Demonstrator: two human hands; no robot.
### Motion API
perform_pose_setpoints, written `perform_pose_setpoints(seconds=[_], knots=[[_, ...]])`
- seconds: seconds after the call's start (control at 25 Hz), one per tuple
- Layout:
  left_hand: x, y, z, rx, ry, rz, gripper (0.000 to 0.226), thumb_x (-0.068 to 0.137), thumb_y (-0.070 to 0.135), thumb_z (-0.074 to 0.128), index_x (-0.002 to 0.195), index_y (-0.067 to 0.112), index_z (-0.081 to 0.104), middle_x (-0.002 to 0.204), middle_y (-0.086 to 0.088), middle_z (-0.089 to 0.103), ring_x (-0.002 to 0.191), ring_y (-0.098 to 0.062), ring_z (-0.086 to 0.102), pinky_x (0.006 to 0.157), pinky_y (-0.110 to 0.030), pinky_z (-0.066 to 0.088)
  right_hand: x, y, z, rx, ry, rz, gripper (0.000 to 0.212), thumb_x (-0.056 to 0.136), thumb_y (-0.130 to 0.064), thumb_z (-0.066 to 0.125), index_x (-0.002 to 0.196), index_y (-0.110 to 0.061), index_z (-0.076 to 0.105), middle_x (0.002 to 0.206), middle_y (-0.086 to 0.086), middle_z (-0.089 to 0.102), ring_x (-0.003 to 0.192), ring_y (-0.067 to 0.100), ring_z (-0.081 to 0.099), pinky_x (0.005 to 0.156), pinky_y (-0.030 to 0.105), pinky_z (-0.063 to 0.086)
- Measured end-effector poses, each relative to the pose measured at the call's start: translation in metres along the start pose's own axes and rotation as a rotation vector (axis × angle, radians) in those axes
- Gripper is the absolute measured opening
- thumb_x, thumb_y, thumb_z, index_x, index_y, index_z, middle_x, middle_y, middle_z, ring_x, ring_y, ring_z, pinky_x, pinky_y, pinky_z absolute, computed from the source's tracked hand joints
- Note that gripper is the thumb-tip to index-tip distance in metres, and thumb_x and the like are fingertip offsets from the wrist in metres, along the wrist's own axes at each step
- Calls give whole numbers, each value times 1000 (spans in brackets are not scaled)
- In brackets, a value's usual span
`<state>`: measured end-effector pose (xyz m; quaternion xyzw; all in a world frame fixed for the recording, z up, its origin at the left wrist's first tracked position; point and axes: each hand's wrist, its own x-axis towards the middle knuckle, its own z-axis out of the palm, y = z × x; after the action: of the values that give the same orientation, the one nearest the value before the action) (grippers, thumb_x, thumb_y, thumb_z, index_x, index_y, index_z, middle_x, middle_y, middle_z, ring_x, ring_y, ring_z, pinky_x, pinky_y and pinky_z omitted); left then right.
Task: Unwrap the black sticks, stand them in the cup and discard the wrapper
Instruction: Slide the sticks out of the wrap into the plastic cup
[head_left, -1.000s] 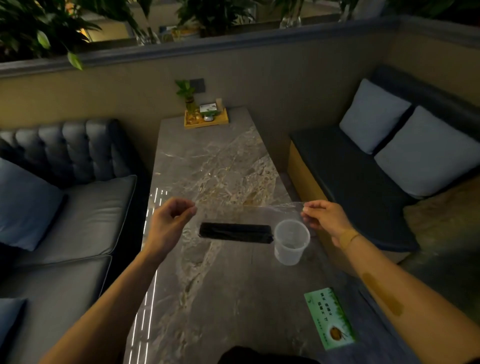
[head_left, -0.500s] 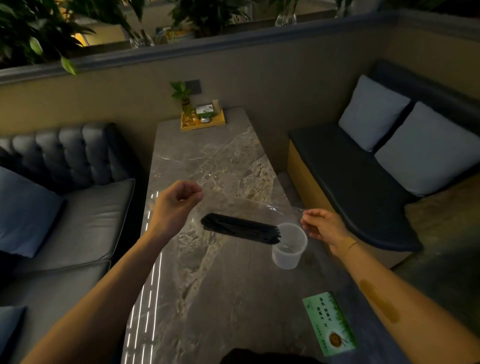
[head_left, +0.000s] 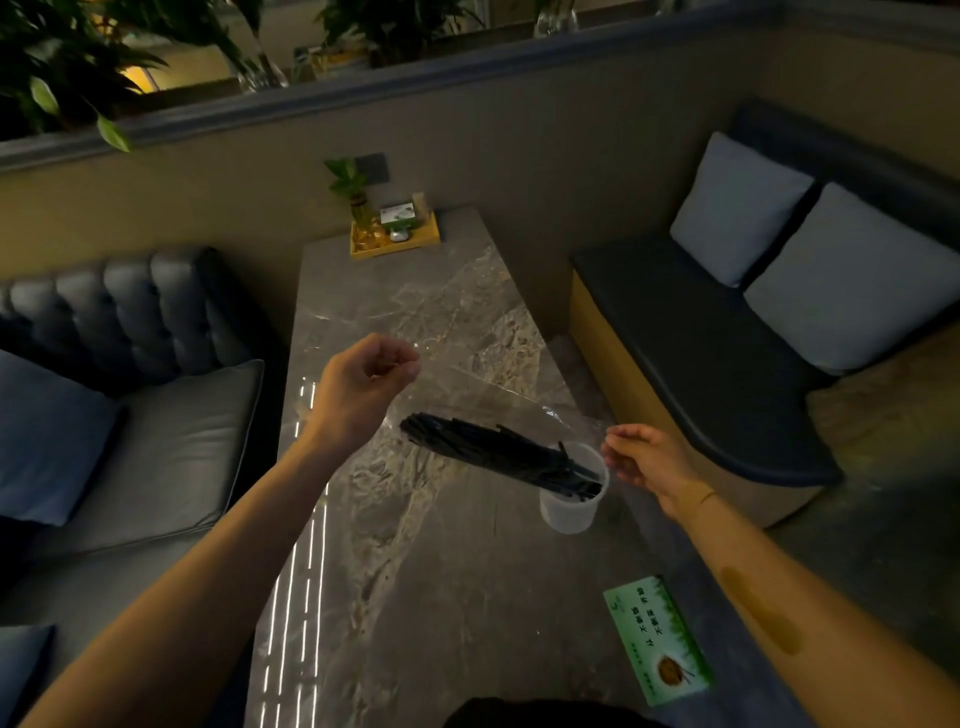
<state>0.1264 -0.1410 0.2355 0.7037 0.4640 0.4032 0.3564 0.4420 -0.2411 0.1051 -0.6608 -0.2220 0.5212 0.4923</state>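
Note:
A bundle of black sticks (head_left: 493, 449) lies tilted in a clear plastic wrapper (head_left: 498, 402), its lower right ends inside the mouth of a translucent cup (head_left: 569, 512) on the marble table (head_left: 441, 597). My left hand (head_left: 361, 387) pinches the wrapper's raised left end, above and left of the sticks. My right hand (head_left: 647, 460) pinches the wrapper's lower right end, just right of the cup's rim. The wrapper stretches between both hands and slopes down toward the cup.
A green packet (head_left: 657, 639) lies near the table's front right edge. A yellow tray (head_left: 395, 241) with a small plant and bottles stands at the far end. A grey sofa (head_left: 130, 415) is on the left, a dark bench with pillows (head_left: 727, 332) on the right.
My left hand has risen and the wrapper has tipped from level to sloping down to the right. The sticks have slid right, and their ends have entered the cup.

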Motion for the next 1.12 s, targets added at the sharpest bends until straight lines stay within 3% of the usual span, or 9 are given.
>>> perform_pose_setpoints(seconds=[0.68,0.92,1.12], knots=[[40,73,56,95,-162,229,18,85,15,72,85,32,67,78,13,67,76,-13,66,73,-30,53,6,24,-28,98,17,117,7,89,-13,64,91,-19,67,81,4,71,73,19,65,67,32,49],[47,93,67,74,-196,289,21,84,16,71,83,36,66,74,14,66,70,-6,63,67,-20,50,6,23,-28,124,-10,135,6,88,-16,65,88,-21,68,81,3,72,78,20,66,68,33,49],[48,93,67,61,-191,310,18,84,17,71,86,34,65,79,12,66,72,-12,64,70,-31,52,1,19,-31,129,-13,125,5,89,-16,64,90,-20,67,83,4,72,77,19,66,67,33,48]])
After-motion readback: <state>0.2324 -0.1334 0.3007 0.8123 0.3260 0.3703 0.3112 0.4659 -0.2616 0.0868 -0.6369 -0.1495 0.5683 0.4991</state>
